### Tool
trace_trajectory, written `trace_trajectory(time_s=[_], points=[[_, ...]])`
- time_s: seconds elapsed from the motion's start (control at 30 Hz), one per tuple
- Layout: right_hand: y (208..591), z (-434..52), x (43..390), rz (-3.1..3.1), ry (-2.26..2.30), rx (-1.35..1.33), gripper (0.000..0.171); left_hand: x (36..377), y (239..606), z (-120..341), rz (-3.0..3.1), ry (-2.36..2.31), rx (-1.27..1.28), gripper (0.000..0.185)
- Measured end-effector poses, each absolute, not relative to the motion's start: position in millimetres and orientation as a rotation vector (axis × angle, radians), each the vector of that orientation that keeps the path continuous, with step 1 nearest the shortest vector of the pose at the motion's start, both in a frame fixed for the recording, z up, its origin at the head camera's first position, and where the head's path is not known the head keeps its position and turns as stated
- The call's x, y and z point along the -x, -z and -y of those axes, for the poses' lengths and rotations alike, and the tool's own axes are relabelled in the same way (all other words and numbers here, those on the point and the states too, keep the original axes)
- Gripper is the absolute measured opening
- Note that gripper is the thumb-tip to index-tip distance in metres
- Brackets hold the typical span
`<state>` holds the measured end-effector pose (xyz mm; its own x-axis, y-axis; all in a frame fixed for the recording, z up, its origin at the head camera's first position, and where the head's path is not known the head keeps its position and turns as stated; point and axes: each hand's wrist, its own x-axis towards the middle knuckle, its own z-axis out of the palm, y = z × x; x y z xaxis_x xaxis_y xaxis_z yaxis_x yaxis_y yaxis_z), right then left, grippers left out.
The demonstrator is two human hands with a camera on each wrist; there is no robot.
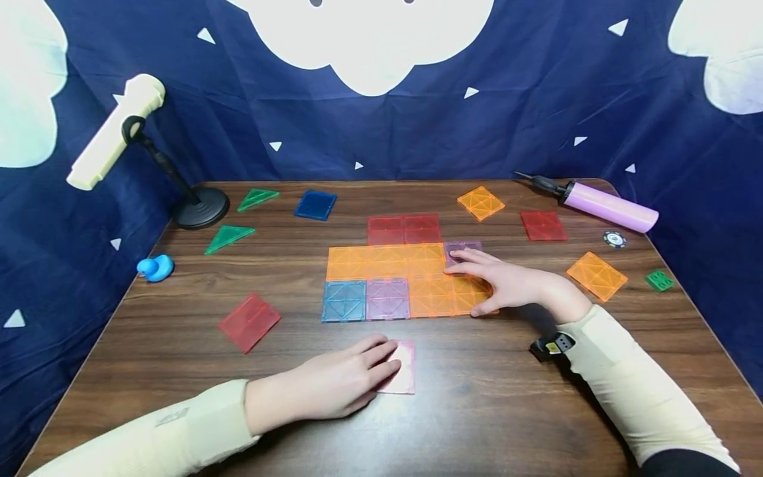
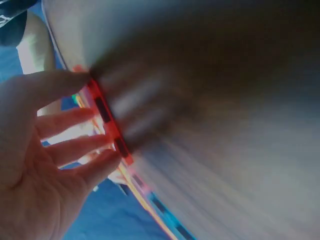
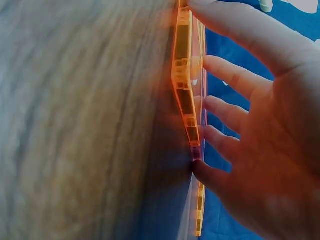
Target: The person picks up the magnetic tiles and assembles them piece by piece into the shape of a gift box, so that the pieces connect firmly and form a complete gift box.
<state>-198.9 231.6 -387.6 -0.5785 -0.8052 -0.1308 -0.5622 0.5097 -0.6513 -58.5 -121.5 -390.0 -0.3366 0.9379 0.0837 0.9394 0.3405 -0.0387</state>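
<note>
My left hand (image 1: pixel 352 377) lies over a pinkish-red square magnetic tile (image 1: pixel 406 371) near the front of the table, fingers fairly straight across it. In the left wrist view the tile's red edge (image 2: pixel 103 111) runs along the thumb and fingertips. Ahead of it several translucent square tiles form a flat patch: two red tiles (image 1: pixel 386 230), orange tiles (image 1: pixel 366 263), a blue tile (image 1: pixel 344 301) and a purple tile (image 1: pixel 387 299). Spread over the patch's right end is my right hand (image 1: pixel 512 281), its fingertips by another purple tile (image 1: pixel 462 246) and thumb at an orange tile's (image 3: pixel 185 95) edge.
Loose tiles surround the patch: a red square (image 1: pixel 250 323), green triangles (image 1: pixel 229 238), a blue square (image 1: pixel 315 205) and orange squares (image 1: pixel 597 275). A lamp-like stand (image 1: pixel 199 207) and blue duck (image 1: pixel 155 267) stand left. A purple hand pump (image 1: pixel 610 207) lies back right.
</note>
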Motion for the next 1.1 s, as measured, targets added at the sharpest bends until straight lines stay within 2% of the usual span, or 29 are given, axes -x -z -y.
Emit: trace_trajectory(time_s=[0.3, 0.6, 0.83, 0.97, 1.1], points=[[388.6, -232.9, 201.2, -2.345, 0.786, 1.139, 0.081, 74.8, 392.8, 70.2, 2.467, -0.226, 1.753, 0.043], [389.8, -233.2, 200.7, -2.341, 0.789, 1.124, 0.081, 84.3, 389.3, 44.5, 2.528, -0.331, 1.718, 0.042], [390.0, -234.0, 202.6, -2.339, 0.786, 1.135, 0.081, 90.8, 386.1, 42.0, 2.665, -0.254, 1.720, 0.044], [390.0, -234.4, 201.7, -2.335, 0.789, 1.137, 0.081, 88.7, 382.5, 52.6, 2.693, -0.145, 1.708, 0.052], [389.2, -233.9, 200.3, -2.332, 0.785, 1.128, 0.081, 75.7, 372.7, 77.1, 2.721, -0.048, 1.506, 0.061]])
